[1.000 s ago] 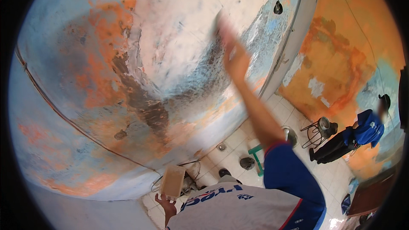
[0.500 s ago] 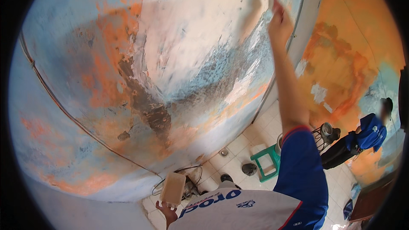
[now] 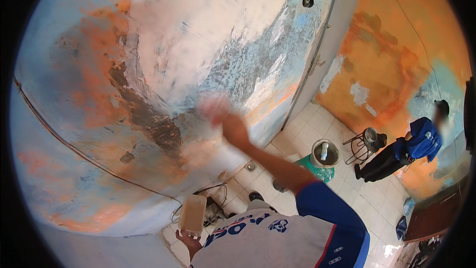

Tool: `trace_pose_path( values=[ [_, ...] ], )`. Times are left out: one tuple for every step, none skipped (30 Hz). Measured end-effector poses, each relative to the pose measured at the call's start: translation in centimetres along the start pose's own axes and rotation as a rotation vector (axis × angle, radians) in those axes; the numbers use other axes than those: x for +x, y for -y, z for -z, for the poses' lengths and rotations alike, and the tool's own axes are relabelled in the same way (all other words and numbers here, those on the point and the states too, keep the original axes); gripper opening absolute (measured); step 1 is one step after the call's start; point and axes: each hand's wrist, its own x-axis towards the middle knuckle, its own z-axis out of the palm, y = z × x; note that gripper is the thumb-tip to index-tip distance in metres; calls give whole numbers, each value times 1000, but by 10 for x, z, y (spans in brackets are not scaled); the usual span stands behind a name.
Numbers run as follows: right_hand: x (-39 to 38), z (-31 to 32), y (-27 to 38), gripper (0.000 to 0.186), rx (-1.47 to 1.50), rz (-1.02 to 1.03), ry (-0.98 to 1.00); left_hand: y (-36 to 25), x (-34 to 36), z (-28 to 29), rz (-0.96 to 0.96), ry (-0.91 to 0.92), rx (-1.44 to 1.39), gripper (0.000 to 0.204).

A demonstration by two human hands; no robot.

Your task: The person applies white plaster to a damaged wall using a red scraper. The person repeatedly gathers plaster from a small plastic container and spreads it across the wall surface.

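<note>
At the lower left, my left hand (image 3: pixel 189 240) grips the near end of a rectangular, pale beige plastic tub (image 3: pixel 193 213). My right arm reaches out to the wall (image 3: pixel 168 59), where my right hand (image 3: pixel 232 125) is closed around a putty knife (image 3: pixel 210 106). Motion smears the tool into a pinkish blur, and its blade is hard to make out. It is at the lower edge of a broad cream-white patch, beside rough grey-blue and dark brown bare areas. Orange and light blue paint surround the patch.
A bucket (image 3: pixel 326 154) with a pale bottle-like thing stands on a green stool (image 3: pixel 320 172). Beyond it are a metal stool (image 3: pixel 358 149) with a pot and a person in blue (image 3: pixel 424 139). A cable (image 3: pixel 74 144) runs down the wall. A dark fitting (image 3: pixel 308 0) sits higher up.
My right hand has swept down and left across the wall with the putty knife, from the upper right to the patch's lower edge. My left hand still holds the tub.
</note>
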Motion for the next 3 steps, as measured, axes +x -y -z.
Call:
trace_pose_path(
  values=[
    [-27,-14,51,47,387,-107,208,-2,-4,3,7,-29,-28,77],
    [-21,20,120,47,499,-444,515,-1,-5,5,13,-57,-73,77],
    [-18,22,118,47,498,-435,502,-4,-4,-1,26,-74,-82,78]
  ],
)
